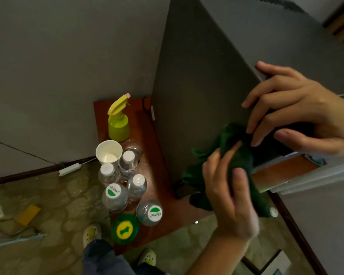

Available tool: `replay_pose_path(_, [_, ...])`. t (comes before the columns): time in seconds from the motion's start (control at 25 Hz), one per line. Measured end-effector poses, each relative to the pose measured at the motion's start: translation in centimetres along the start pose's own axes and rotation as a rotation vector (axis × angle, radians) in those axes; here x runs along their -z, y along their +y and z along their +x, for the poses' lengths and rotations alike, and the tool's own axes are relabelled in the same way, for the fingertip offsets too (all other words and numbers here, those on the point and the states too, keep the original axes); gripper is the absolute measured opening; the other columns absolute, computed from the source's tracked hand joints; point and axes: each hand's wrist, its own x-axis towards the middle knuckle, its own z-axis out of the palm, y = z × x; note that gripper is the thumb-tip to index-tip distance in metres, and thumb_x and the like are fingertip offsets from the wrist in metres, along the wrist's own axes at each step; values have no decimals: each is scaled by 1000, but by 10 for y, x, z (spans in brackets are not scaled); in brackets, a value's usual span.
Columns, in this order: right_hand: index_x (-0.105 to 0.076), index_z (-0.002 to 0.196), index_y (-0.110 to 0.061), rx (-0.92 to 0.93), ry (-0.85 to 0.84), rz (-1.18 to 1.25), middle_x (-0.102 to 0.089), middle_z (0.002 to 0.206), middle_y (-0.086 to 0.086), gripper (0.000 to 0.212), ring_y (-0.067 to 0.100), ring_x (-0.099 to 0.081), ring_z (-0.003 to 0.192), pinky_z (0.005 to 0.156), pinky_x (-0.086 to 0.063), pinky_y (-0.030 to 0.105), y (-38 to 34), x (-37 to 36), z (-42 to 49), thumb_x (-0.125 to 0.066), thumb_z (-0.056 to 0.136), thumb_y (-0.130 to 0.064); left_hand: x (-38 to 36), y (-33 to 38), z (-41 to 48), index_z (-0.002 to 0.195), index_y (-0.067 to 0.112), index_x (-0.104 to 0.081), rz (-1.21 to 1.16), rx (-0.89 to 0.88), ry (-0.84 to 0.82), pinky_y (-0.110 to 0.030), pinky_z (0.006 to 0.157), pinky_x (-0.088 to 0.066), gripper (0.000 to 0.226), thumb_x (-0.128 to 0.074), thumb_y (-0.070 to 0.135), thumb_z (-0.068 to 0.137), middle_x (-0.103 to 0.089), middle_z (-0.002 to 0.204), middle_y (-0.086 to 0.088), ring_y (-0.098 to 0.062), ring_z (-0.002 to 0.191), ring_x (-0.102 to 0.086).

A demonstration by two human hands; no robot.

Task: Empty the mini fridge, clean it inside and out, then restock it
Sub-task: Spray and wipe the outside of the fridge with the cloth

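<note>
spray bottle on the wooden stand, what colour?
Lime green spray bottle with a yellow trigger head; head view, the only one.

The wooden table (142, 124) carries a mini fridge (197, 86), spray bottle (118, 124), paper cup (109, 151), water bottles (114, 197).

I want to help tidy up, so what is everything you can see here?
fridge: one, grey, on the wooden stand
cloth: one, dark green, against the fridge's side
spray bottle: one, yellow-green, back of the stand
paper cup: one, white, in front of the spray bottle
glass: one, clear, beside the cup
water bottles: at least five, clear, white caps, on the stand
round lid: one, green and yellow, stand's front edge
sponge: one, yellow, on the floor
shoes: two, pale, on the floor
left hand: one, grips the cloth
right hand: one, pinches the cloth by the fridge's corner
</note>
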Motion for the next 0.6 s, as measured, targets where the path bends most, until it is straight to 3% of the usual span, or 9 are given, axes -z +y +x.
replay_pose_path(0.12, [-67, 76, -26, 9, 7, 10, -64, 91, -10, 31, 19, -55, 109, 111, -18, 60, -2, 0, -1, -38, 89, -26, 2, 3, 7, 124, 19, -59, 120, -277, -129, -15, 104, -27, 46, -29, 43, 100, -53, 127, 8, 1, 122, -41])
replay_pose_path(0.2, [-70, 81, -26, 14, 11, 10, -65, 92, -10, 34, 19, -55, 109, 111, -18, 60, -2, 1, -1, -38, 90, -27, 10, -30, 8, 126, 20, -58, 161, -304, -110, -23, 101, -34, 45, -29, 42, 100, -54, 127, 4, -9, 118, -47])
replay_pose_path(0.32, [-71, 83, -27, -4, 5, 18, -66, 93, -10, 35, 19, -55, 109, 111, -18, 60, -2, 0, -1, -37, 91, -29, 31, -99, -12, 124, 48, -53, 197, -15, 24, -31, 99, -43, 33, -32, 46, 98, -47, 130, 20, -7, 117, -51])
replay_pose_path(0.4, [-71, 83, -27, -16, 6, 29, -66, 93, -9, 35, 18, -55, 109, 111, -17, 59, -2, -1, -1, -37, 91, -30, 45, -127, -22, 116, 53, -52, 165, 276, 95, -35, 100, -45, 28, -36, 39, 99, -52, 129, 10, -8, 118, -53])
replay_pose_path(0.44, [-71, 83, -27, -21, 6, 36, -66, 93, -9, 35, 18, -55, 110, 112, -17, 59, -3, 0, -2, -37, 91, -30, 47, -131, -23, 116, 49, -51, 117, 383, 123, -30, 100, -45, 27, -37, 32, 100, -54, 128, 2, -13, 119, -53])
replay_pose_path(0.52, [-71, 83, -27, -21, 12, 41, -66, 93, -9, 35, 18, -55, 110, 112, -17, 59, -3, 0, -2, -37, 91, -29, 42, -117, -19, 117, 37, -52, -5, 476, 156, -13, 95, -43, 27, -39, 18, 102, -56, 127, -1, -20, 123, -52])
replay_pose_path(0.6, [-71, 83, -26, -17, 16, 40, -66, 92, -9, 35, 19, -55, 109, 111, -17, 59, -2, 0, -2, -37, 91, -29, 27, -71, -10, 118, 39, -55, -91, 401, 94, -12, 95, -41, 28, -41, 21, 101, -57, 128, 4, -14, 124, -52])
